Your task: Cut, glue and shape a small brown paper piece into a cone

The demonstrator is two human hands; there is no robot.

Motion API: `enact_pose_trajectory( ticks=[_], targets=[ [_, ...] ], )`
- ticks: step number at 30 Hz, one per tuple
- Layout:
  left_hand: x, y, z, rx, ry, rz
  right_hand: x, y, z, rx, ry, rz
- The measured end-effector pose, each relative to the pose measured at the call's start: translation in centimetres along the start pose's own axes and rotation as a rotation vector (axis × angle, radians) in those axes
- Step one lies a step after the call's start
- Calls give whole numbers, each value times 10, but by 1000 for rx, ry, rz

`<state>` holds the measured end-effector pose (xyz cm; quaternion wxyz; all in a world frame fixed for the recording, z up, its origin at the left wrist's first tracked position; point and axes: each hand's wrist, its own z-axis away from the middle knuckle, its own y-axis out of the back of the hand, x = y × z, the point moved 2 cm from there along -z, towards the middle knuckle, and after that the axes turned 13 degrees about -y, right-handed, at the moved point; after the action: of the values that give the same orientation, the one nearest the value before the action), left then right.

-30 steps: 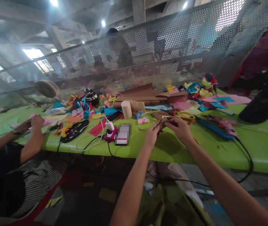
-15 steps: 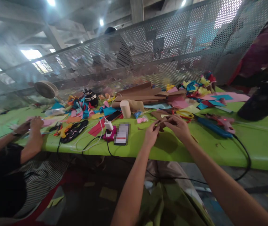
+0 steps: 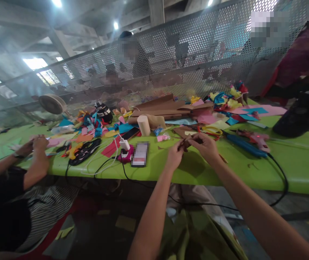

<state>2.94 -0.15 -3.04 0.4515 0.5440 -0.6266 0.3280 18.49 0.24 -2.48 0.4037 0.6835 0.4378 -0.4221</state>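
Note:
My left hand [image 3: 175, 155] and my right hand [image 3: 205, 146] meet just above the green table, fingertips almost touching. Both are closed in a pinch on a small brown piece of paper or similar thin sheet [image 3: 186, 145], mostly hidden by the fingers. Behind them lies a larger brown sheet [image 3: 180, 132] with a small pale piece near it. Yellow-handled scissors [image 3: 211, 131] rest just beyond my right hand. Farther right are a blue tool [image 3: 242, 143] and a pink glue gun [image 3: 261, 140] with a black cable.
Left of my hands lie a phone [image 3: 140, 154], a magenta power adapter [image 3: 126, 153] with cables, and an upright cream roll [image 3: 144, 125]. Coloured scraps and brown sheets [image 3: 157, 108] line the back. A dark bottle [image 3: 292, 117] stands right. A co-worker's hands [image 3: 38, 143] work at far left.
Less of the brown piece shows between my fingers now, and its flap below them is gone from sight. My hands stay in nearly the same place.

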Motion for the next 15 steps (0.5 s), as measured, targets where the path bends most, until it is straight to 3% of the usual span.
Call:
enact_pose_trajectory(
  ticks=[9,15],
  targets=[
    [3,-3,3,-95,-186,-154,4,-3,-1,-37,-78,-114],
    [-2,2,1,-63,-173,-232,2,-3,-1,-92,-92,-154]
  ],
)
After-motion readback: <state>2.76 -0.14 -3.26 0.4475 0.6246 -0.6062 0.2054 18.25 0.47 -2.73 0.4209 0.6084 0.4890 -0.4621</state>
